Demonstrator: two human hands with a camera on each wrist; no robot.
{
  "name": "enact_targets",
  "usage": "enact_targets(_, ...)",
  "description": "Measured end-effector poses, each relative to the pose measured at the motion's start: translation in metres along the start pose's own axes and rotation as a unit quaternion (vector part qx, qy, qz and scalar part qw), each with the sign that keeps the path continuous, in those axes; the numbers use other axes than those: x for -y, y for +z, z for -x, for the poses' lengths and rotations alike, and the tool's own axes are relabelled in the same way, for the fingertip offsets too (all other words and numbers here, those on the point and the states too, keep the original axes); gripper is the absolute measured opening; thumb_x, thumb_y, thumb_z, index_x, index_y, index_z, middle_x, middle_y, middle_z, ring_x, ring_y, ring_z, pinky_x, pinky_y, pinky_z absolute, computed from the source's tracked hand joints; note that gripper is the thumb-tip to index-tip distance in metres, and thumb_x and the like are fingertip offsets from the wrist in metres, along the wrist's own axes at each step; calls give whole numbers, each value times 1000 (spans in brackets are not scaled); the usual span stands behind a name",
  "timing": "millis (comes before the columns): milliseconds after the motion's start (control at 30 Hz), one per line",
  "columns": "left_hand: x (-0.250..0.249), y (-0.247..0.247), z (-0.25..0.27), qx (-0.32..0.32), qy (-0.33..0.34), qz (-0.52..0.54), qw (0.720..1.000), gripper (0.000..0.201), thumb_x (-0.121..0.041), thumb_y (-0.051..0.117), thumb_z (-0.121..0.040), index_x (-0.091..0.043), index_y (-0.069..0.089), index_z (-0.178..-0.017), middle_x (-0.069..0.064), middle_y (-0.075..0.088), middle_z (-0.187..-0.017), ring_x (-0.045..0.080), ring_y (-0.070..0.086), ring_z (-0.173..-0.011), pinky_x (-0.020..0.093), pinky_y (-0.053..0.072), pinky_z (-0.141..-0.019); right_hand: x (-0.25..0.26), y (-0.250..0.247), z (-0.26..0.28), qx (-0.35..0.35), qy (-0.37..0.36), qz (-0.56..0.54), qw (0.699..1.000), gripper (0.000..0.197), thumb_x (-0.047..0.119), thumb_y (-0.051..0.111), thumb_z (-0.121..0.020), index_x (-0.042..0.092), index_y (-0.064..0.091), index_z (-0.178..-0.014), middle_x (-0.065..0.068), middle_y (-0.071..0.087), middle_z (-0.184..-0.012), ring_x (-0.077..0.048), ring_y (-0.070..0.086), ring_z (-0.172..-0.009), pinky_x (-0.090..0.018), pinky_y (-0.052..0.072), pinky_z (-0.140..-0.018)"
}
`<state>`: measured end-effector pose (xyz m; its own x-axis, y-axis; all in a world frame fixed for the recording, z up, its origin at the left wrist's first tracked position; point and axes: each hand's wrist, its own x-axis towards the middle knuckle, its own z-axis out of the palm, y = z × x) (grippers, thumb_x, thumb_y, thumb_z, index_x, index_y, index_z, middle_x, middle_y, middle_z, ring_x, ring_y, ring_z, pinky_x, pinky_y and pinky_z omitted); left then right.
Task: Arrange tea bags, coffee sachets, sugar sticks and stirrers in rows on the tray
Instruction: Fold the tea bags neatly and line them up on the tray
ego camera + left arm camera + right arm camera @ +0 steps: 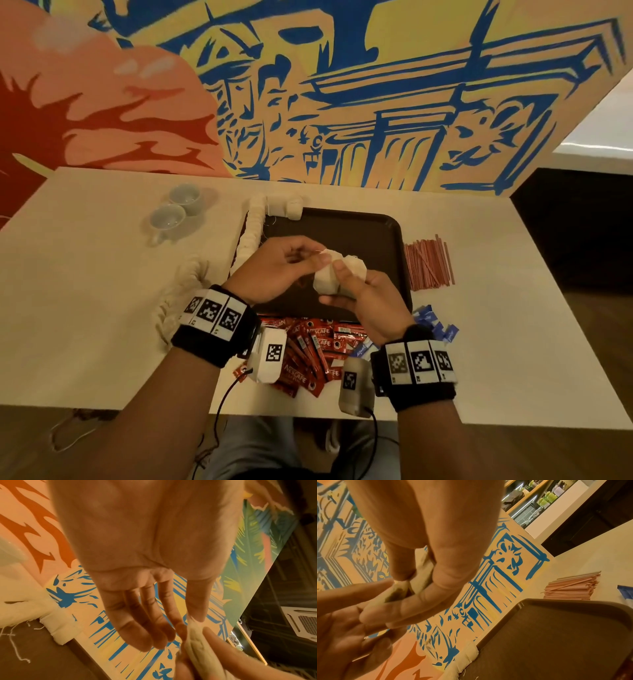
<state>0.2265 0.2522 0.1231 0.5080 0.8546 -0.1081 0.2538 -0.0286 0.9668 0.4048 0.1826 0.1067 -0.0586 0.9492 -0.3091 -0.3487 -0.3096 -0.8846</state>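
Head view: both my hands are up over the brown tray (pixel 370 233), right hand (pixel 363 301) wrapped around a bunch of tea bags (pixel 329 279), left hand (pixel 277 270) pinching one at the top. Stirrers (pixel 428 263) sit right of the tray on the table (pixel 85 308).

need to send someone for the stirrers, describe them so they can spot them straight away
Start at the dark tray in the middle of the pale table. Just off its right edge lies a flat bundle of thin pinkish-red stirrers. Unlike the blue sachets nearer the person, they are long, bare sticks.
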Motion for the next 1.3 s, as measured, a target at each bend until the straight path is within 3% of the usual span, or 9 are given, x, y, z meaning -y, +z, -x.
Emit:
enact_targets(133,0,7,13,-31,29,23,999,15,-17,68,-94,-12,74,-106,5,75,-97,18,71,-89,30,57,-75,-1,1,7,27,-7,14,999,40,32,63,-91,2,70,-116,-14,74,-111,-27,71,-107,-36,60,-89)
enact_targets(300,-4,11,20,-84,31,48,995,9,-16,70,-92,-18,74,-100,-7,74,-81,4,66,-70,23,55,-63,-3,1,16,35,-25,77,996,29,19,72,-87,7,70,-113,-15,75,-108,-26,72,-98,-33,61,-82)
enact_targets(467,-10,5,27,-36,32,11,999,19,-17,71,-92,-16,73,-110,2,75,-100,14,69,-83,27,58,-67,-3,-2,23,20,-57,203,977,18,24,73,-89,18,71,-106,-15,74,-94,-28,72,-84,-40,61,-75)
enact_targets(533,-14,2,28,-17,37,-19,999,21,-16,72,-91,-19,72,-112,5,74,-100,17,69,-86,30,59,-69,-2,-2,27,20,-65,240,968,16,28,73,-90,20,71,-104,-14,73,-85,-25,68,-73,-35,58,-68)
enact_targets(700,-27,-9,31,11,49,-111,993,16,-20,72,-91,-21,75,-107,1,74,-91,22,69,-83,38,61,-76,2,0,38,26,-81,265,960,19,36,67,-93,21,71,-103,1,62,-63,-12,54,-53,-20,46,-51)
enact_targets(867,-40,-19,35,34,66,-181,981,12,-27,74,-90,-23,77,-100,2,73,-79,19,67,-70,34,57,-71,3,0,44,10,-104,279,955,13,33,69,-93,22,72,-99,3,59,-59,-8,51,-49,-21,44,-49)
enact_targets(1033,-47,-25,42,45,66,-245,966,9,-26,76,-88,-26,78,-98,1,73,-74,24,68,-69,41,56,-73,4,4,45,2,-102,300,948,12,32,70,-93,21,72,-99,2,59,-61,-5,50,-49,-22,42,-50)
enact_targets(1200,-54,-36,41,15,68,-280,958,10,-24,76,-88,-25,79,-98,-6,73,-75,9,67,-65,29,56,-66,5,13,39,-14,-97,272,957,25,38,56,-102,18,70,-109,5,69,-70,-10,50,-52,-22,42,-47)
enact_targets(1300,-57,-50,28,-20,67,-297,952,11,-20,75,-89,-22,77,-100,-10,72,-80,-2,65,-62,13,48,-59,9,10,27,-42,-76,275,957,38,46,45,-105,18,71,-109,-1,58,-65,-12,46,-53,-25,40,-49)
